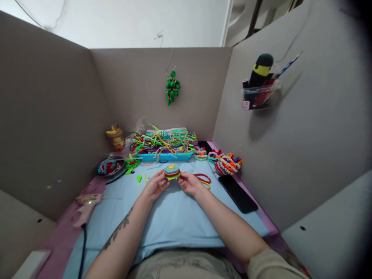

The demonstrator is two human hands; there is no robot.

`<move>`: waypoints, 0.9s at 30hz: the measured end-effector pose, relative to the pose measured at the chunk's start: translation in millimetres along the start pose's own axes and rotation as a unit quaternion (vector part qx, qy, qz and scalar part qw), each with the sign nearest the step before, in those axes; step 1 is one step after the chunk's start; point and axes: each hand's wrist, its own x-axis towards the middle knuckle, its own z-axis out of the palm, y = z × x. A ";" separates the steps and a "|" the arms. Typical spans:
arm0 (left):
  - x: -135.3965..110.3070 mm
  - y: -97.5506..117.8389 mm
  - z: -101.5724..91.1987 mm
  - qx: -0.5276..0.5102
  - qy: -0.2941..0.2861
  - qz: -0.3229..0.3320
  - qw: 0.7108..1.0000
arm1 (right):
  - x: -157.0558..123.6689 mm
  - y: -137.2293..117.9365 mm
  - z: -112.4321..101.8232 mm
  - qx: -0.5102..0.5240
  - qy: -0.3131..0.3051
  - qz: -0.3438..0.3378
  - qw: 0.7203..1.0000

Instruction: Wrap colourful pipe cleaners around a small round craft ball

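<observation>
Between my two hands is a small dome-shaped piece of coiled pipe cleaners (172,172), ringed in yellow, teal, purple and red. My left hand (157,185) grips its left edge, and my right hand (188,183) pinches the right edge. It is held up a little over the light blue cloth (177,221). Just behind my right hand lie loops of red pipe cleaner (205,178) and yellow pipe cleaner (207,185). To the left of my left hand is a small bright green piece (139,178).
A blue tray (165,157) heaped with colourful pipe cleaners stands at the back. Finished striped figures (228,164) and a black phone (237,193) are on the right. A pink glue gun (89,207) with a green light lies left, near a round dish (110,167). Grey panels surround the table.
</observation>
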 end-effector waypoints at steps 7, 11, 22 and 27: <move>12.6 -9.1 -7.9 0.140 0.065 0.071 0.985 | 3.9 8.6 -6.4 -0.207 0.081 -0.094 0.971; 20.2 -7.8 -18.9 0.285 0.138 0.129 0.940 | 9.6 2.7 -17.0 -0.315 0.148 -0.153 0.925; 16.7 9.3 -23.9 0.439 0.057 0.287 0.849 | 4.9 -10.0 -25.6 -0.542 0.240 -0.280 0.755; 20.1 -8.5 -13.3 0.529 -0.032 0.280 0.800 | 16.7 -8.7 -13.3 -0.710 0.181 -0.305 0.608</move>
